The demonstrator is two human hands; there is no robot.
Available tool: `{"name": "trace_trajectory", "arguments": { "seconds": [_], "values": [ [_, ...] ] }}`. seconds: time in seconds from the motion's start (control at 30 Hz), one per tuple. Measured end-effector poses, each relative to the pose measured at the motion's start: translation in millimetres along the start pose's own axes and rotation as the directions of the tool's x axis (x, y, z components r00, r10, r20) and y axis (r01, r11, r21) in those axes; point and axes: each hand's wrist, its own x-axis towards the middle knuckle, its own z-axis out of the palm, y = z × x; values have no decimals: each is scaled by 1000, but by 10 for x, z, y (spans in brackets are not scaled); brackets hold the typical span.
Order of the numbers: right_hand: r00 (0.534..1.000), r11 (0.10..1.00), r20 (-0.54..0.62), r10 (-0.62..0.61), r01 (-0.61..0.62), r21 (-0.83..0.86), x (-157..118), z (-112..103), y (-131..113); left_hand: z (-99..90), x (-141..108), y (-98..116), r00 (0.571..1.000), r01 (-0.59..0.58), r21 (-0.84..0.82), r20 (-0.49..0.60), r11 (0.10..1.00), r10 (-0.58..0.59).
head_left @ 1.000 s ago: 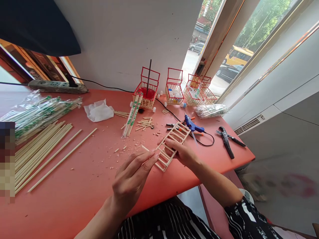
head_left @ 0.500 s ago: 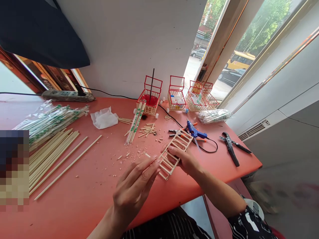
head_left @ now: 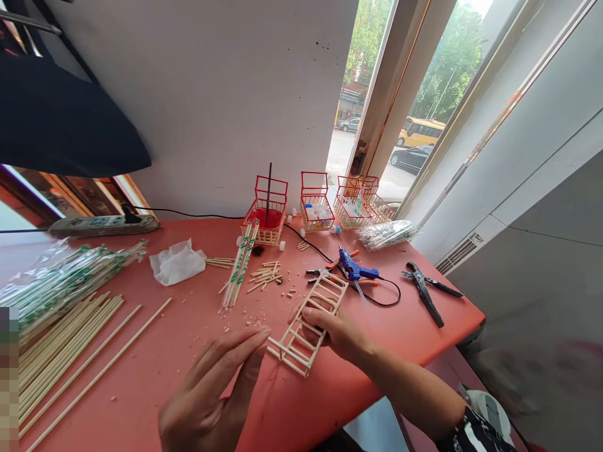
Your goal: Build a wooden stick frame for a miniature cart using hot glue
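Note:
My right hand (head_left: pixel 330 326) is wrapped round a ladder-like frame (head_left: pixel 298 326) of pale wooden sticks, with the thumb across its rungs. The frame slants over the front of the red table, its far end near the pliers. Left of it, my left hand (head_left: pixel 219 383) has thumb and fingertips pinched on the end of a short stick (head_left: pixel 274 343), which lies across the frame's lower end. Whether that stick is joined to the frame cannot be made out.
Long sticks (head_left: pixel 70 351) and wrapped bundles (head_left: pixel 89 276) lie left on the red table (head_left: pixel 155 383). Behind are a plastic bag (head_left: pixel 178 263), stick pieces (head_left: pixel 266 274) and small red-trimmed carts (head_left: pixel 316 210). A blue glue gun (head_left: pixel 355 269), its cable and black pliers (head_left: pixel 426 292) lie right.
The view has shifted, so the table things appear lower and farther left. My left hand has drawn back from the frame's side, and a short stick now shows between its fingertips and the frame.

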Motion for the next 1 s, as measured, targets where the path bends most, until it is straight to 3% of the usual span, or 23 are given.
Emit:
{"name": "trace_trajectory", "arguments": {
  "seconds": [0.07,0.2,0.33,0.4,0.63,1.0],
  "values": [
    [1000,998,20,11,-13,62,3,-1,-1,-73,167,2,991,117,15,58,993,-118],
    [999,996,39,13,-17,86,14,-8,-3,-84,463,-191,979,193,5,66,981,-193],
    [998,996,59,3,-8,90,24,-17,13,35,475,-527,957,289,26,32,957,-290],
    [998,993,60,-13,6,116,21,-11,9,70,408,-644,942,324,48,73,945,-326],
    [999,996,35,9,-13,91,-14,39,-67,56,331,-772,935,257,101,225,961,-273],
    [999,996,36,6,-10,90,-32,45,-88,73,311,-858,963,98,150,236,984,-131]
  ]
}}
